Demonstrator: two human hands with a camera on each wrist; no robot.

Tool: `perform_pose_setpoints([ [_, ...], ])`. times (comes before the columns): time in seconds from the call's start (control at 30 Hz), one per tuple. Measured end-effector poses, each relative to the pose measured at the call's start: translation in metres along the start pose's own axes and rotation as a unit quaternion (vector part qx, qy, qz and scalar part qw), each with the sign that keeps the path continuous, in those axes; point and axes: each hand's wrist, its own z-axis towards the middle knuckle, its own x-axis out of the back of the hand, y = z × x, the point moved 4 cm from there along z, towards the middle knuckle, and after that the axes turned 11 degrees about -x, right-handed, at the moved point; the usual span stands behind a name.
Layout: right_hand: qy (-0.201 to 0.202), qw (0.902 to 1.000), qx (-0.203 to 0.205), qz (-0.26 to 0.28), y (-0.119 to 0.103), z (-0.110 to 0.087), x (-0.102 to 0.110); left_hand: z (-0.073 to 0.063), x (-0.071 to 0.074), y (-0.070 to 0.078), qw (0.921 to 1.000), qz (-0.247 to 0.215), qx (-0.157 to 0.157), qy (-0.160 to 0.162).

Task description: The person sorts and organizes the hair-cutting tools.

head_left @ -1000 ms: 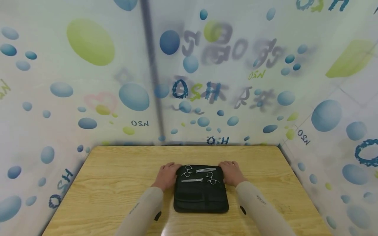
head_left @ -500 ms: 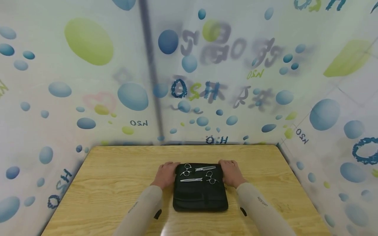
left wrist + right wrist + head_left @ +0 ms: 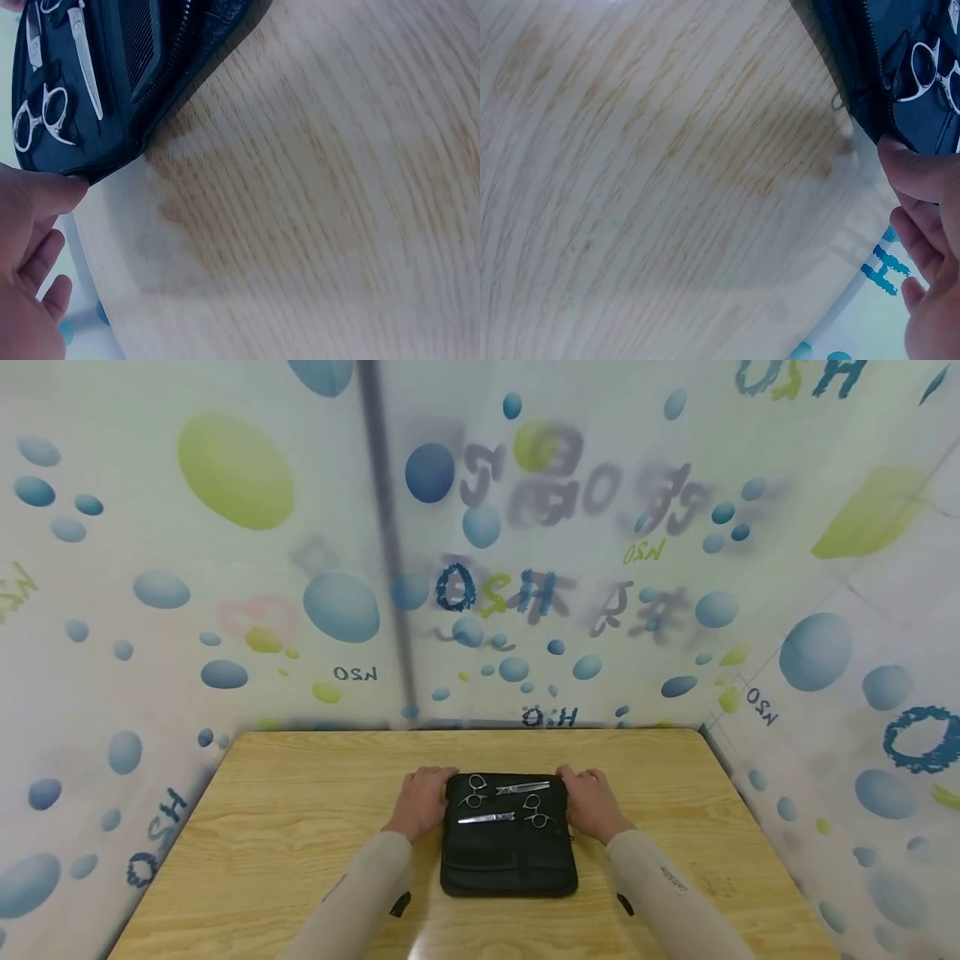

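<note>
A black zippered scissors case (image 3: 480,843) lies spread on the table in the head view. Two silver pairs of hair scissors are held in it: the upper pair (image 3: 473,795) has its finger rings at the left, the lower pair (image 3: 487,817) has them at the right. My left hand (image 3: 421,802) pinches the far left corner; in the left wrist view its thumb (image 3: 56,193) presses the zipped edge, and a black comb (image 3: 137,37) shows in the case. The far right corner is pinched by my right hand (image 3: 592,803), its thumb (image 3: 919,171) on the edge.
The wooden table (image 3: 315,777) extends around the case on every side. Behind and beside it hang pale wall sheets (image 3: 645,652) printed with blue and green drops. A small zip pull (image 3: 838,101) sticks out from the case's right side.
The head view has shifted slightly. Both hands keep their grip on the far corners, and the case stays about where it was.
</note>
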Motion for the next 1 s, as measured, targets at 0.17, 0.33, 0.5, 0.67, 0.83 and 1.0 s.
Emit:
perform_pose_setpoints([
  [0.17, 0.026, 0.9994, 0.014, -0.021, 0.000, -0.004, 0.003, -0.004, 0.003, 0.001, 0.9995, 0.019, -0.017, 0.015],
  [0.33, 0.044, 0.9987, 0.024, -0.014, 0.000, -0.007, 0.007, -0.007, 0.005, 0.002, 0.9992, 0.030, -0.022, 0.011],
  [0.5, 0.072, 0.9965, 0.042, -0.011, 0.000, -0.012, 0.013, -0.009, 0.009, 0.003, 0.9989, 0.037, -0.029, 0.008],
  [0.67, 0.086, 0.9945, 0.058, -0.009, 0.000, -0.018, 0.018, -0.014, 0.013, 0.007, 0.9979, 0.046, -0.043, 0.018],
  [0.83, 0.098, 0.9921, 0.079, -0.007, -0.001, -0.026, 0.024, -0.021, 0.019, 0.011, 0.9952, 0.052, -0.073, 0.040],
  [1.0, 0.113, 0.9885, 0.099, -0.011, 0.000, -0.033, 0.026, -0.028, 0.023, 0.014, 0.9930, 0.043, -0.098, 0.049],
])
